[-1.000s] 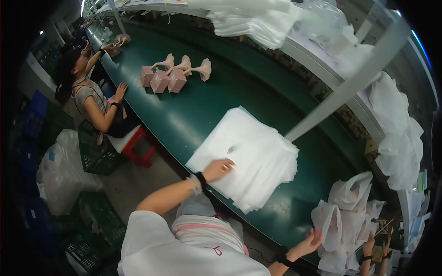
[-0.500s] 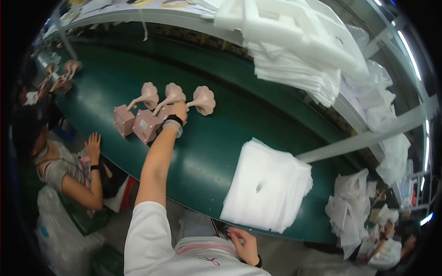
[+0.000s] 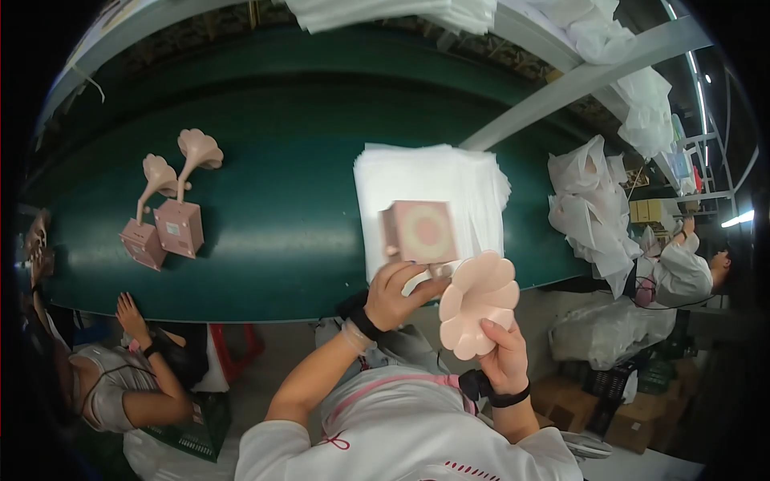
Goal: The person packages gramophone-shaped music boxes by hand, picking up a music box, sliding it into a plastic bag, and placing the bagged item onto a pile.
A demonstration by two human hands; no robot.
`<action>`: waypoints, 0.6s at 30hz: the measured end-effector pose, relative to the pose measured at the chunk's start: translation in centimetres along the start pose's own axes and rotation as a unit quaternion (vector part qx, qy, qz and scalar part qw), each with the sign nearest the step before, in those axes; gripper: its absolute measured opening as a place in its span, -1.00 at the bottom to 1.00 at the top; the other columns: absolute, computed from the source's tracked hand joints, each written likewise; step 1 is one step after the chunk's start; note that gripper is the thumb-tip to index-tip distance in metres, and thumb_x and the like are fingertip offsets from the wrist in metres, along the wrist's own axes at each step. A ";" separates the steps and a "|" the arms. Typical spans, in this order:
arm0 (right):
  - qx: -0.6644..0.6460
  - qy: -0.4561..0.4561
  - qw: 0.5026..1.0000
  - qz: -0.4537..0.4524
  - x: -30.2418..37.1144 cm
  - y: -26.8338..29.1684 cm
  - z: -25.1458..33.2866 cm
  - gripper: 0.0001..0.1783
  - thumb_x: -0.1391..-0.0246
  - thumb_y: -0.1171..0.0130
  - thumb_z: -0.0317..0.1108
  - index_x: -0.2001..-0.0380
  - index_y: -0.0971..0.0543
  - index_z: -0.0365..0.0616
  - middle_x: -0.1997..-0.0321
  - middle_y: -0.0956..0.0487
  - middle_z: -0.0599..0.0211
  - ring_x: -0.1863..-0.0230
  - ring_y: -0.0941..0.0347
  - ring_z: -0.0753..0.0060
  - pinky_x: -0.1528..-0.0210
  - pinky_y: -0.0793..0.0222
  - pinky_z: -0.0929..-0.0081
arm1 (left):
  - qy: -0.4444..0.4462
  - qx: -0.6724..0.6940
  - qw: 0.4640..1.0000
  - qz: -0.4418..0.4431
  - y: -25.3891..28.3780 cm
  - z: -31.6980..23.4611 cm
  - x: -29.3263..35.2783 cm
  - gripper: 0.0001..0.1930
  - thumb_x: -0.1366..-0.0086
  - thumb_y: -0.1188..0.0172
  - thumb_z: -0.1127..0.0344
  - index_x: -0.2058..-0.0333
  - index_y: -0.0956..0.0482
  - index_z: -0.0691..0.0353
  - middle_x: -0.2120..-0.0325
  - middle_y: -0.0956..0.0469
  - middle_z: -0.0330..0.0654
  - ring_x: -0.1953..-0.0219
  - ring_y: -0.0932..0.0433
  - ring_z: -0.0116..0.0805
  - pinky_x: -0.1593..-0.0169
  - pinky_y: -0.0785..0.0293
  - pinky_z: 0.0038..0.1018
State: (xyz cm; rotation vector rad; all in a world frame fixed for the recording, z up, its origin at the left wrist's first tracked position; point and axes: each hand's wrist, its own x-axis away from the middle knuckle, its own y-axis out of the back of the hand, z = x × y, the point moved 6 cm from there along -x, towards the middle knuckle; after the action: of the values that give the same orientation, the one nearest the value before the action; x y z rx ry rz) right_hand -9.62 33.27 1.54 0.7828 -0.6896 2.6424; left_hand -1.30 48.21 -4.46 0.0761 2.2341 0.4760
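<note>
A pink toy-sized gramophone (image 3: 480, 301) with a flower-shaped horn is tilted in both my hands above the table's front edge. My left hand (image 3: 393, 295) is closed round its neck, close to the square box (image 3: 425, 231), whose face is blurred. My right hand (image 3: 507, 353) pinches the horn's lower right rim, thumb inside the bell. Behind the box lies a thick stack of white foam sheets (image 3: 473, 172), partly hidden by it. Two more pink gramophones (image 3: 180, 227) stand together on the green table (image 3: 281, 232) to the left.
At far left, a person's hand (image 3: 132, 317) rests at the table edge. White plastic bags (image 3: 585, 200) hang over the table's right end, beside a slanting metal bar (image 3: 553, 100). Another person (image 3: 678, 272) sits at far right. Cardboard boxes (image 3: 634, 421) lie on the floor.
My left hand has brought one gramophone from the group on the left to in front of me. My right hand has risen from my waist and taken hold of the horn. The view has turned right.
</note>
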 end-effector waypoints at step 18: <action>0.034 0.150 0.966 -0.209 8.2 30.2 -2.6 -0.66 0.06 -0.17 -0.53 0.16 -0.46 -0.42 0.18 -0.54 0.21 0.17 -0.48 0.42 0.08 -0.39 0.49 | 0.277 -0.150 0.888 0.334 -17.6 4.7 11.3 -0.83 0.06 -0.30 0.29 0.54 -0.56 0.27 0.57 -0.49 -0.13 0.45 -0.46 -0.28 0.36 -0.40 -0.43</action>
State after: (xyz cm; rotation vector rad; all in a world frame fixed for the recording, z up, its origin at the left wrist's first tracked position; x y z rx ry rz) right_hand -29.63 10.46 -6.47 0.4637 -0.3103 2.3316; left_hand -3.37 35.72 -21.78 0.6329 2.6155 1.3563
